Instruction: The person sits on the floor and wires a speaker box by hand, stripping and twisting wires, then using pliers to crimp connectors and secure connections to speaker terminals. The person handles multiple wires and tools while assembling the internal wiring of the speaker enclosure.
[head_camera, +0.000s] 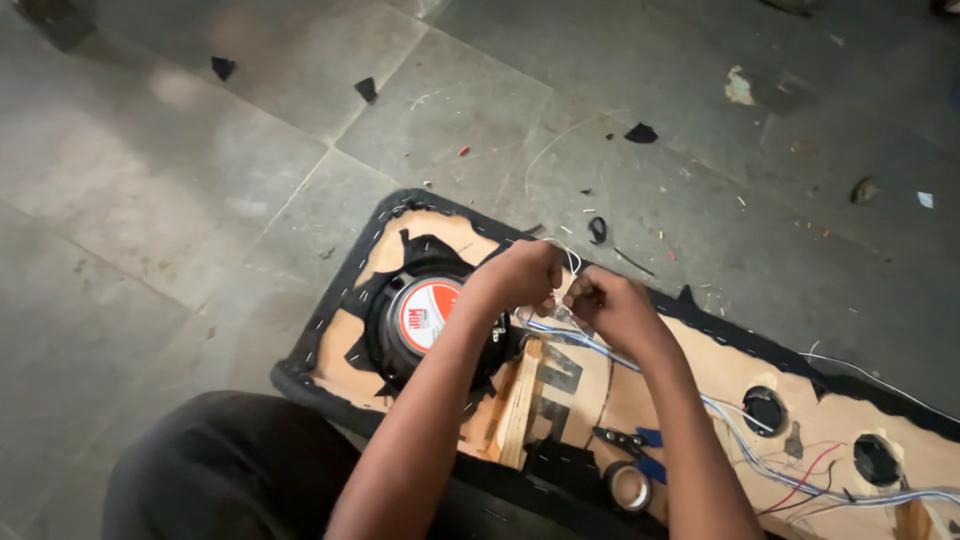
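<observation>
Both hands — left hand and right hand — are pinching thin, limp white and blue wires above the open wooden speaker panel — light, easily kinked, best gripped near the ends.

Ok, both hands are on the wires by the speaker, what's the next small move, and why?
Probably finish joining the wire ends, then reach for the tape roll. Both the left hand and the right hand pinch thin wires together beside the speaker, and the tape lies close, next to the pliers. The joint itself is hidden.
</observation>
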